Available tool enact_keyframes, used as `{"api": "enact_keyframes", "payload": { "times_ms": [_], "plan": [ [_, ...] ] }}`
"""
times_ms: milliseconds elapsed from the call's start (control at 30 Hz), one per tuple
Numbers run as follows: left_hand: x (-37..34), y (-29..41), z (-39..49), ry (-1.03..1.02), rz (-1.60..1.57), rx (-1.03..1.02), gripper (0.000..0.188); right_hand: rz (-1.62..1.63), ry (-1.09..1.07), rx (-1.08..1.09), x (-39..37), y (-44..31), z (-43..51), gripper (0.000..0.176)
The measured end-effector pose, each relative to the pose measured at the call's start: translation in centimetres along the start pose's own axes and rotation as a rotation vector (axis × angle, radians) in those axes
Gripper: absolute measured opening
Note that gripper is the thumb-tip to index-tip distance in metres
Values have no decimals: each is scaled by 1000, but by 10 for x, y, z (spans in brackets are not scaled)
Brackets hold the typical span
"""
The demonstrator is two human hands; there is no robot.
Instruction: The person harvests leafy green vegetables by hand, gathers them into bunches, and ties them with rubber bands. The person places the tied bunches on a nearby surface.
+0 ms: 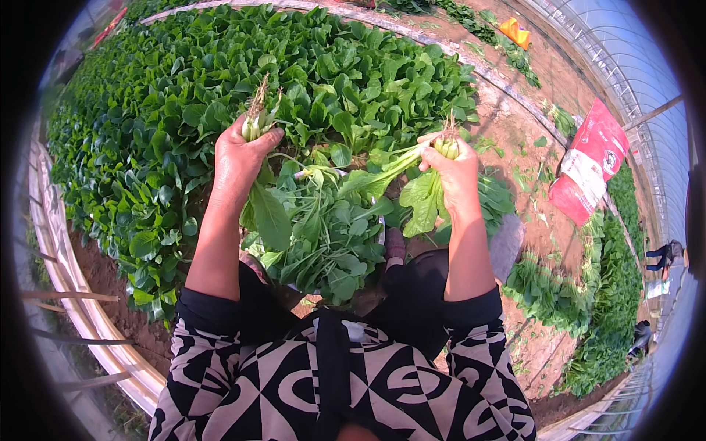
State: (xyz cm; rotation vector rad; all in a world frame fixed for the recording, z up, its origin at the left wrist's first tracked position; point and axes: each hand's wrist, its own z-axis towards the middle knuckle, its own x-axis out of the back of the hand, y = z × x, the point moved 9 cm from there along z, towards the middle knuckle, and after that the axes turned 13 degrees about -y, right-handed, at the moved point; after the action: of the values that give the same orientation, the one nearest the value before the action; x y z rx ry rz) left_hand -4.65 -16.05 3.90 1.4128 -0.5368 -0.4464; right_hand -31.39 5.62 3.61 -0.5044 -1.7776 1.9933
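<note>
My left hand [242,149] grips a few leafy green plants [269,215] near their base, roots up and leaves hanging down. Level with it, my right hand [455,168] is closed round another bunch of leafy greens [422,198], its roots also upward and some stalks splayed to the left. Between and below my hands, a heap of loose picked greens [325,237] lies before my knees; parts of a pale rim show at its edge. Rooted greens [265,49] grow densely just beyond.
A red and white sack [589,162] lies on the soil at right. Bundled greens [546,292] are laid in rows nearer me. An orange bag [514,33] is farther off. Two people [664,254] are at the far right, beside the plastic greenhouse wall [656,71].
</note>
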Motion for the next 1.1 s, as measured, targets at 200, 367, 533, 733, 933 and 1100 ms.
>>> {"api": "enact_keyframes", "payload": {
  "times_ms": [200,367,533,733,933,1100],
  "plan": [
    [-69,-10,-9,-321,19,46,25,39,-219,-47,-44,7,3,19],
    [-112,-18,-26,-487,152,37,35,22,-291,-63,-75,17,-1,26],
    [-115,-12,-29,-498,266,48,35,-17,-337,-82,-81,21,-3,25],
    [-121,-28,-29,-520,67,-10,37,-41,-344,-75,-83,16,-5,26],
    [-118,-30,-31,-508,151,5,36,-108,-353,-94,-81,20,-7,39],
    [-114,-24,-29,-617,326,65,34,-717,-206,110,-59,0,-3,27]
  ]
}}
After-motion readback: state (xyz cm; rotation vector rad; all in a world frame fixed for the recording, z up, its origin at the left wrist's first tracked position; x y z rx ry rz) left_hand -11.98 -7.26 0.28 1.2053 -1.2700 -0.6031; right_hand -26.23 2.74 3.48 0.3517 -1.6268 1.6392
